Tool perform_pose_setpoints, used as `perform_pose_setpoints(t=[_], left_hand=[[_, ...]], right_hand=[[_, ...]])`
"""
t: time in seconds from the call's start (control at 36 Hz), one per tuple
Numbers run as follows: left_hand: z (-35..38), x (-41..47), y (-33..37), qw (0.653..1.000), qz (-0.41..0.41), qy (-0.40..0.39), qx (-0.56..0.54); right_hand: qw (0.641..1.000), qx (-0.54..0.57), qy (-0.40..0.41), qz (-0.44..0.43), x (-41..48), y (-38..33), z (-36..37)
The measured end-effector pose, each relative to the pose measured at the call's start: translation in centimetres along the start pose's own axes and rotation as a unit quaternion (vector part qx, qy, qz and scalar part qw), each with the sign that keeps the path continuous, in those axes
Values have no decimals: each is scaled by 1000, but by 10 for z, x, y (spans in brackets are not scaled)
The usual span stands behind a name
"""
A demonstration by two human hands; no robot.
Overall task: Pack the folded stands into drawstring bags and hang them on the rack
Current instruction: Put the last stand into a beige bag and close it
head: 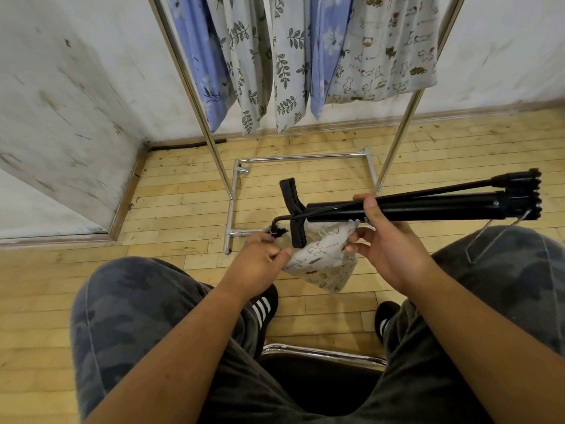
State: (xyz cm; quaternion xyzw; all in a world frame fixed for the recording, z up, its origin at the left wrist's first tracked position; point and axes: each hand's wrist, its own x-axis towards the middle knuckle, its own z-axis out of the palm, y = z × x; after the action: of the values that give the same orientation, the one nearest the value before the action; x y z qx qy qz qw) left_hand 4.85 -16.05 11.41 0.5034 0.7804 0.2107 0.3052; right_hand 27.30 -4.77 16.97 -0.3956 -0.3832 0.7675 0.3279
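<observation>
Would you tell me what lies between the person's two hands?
In the head view, the cat-print drawstring bag spans from left hand to right hand, the clamp of the folded stand crossing it.

One head-worn wide-angle view — forward and steeply down, close over the lap, rack (214,139) beyond.

Pale wooden plank floor (91,301), white wall (61,87) — scuffed and stained, wooden skirting board (458,115) at its foot, black chair seat (321,384) — chrome-rimmed, striped black shoes (266,304).
</observation>
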Motion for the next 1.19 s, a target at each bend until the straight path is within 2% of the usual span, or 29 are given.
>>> perform_pose_setpoints(t=[0.25,0.56,0.67,0.75,0.86,1.03,1.19], left_hand=[[-1,-1,0,998,34,44,23],[4,7,-17,999,39,33,8],[2,6,-14,999,22,12,29],[0,6,-16,999,15,24,33],[-1,7,-20,998,30,18,46],[5,10,-21,995,37,-1,90],[-3,4,-8,999,-30,-17,-34]], right_hand=[[996,-79,-13,-40,-1,3,1],[981,-175,-34,-69,-10,3,8],[977,-195,-55,-70,-13,4,9],[971,-214,-70,-74,-13,6,9],[966,-238,-69,-77,-12,8,8],[974,-209,-64,-53,-9,10,5],[990,-128,-27,-49,-5,8,3]])
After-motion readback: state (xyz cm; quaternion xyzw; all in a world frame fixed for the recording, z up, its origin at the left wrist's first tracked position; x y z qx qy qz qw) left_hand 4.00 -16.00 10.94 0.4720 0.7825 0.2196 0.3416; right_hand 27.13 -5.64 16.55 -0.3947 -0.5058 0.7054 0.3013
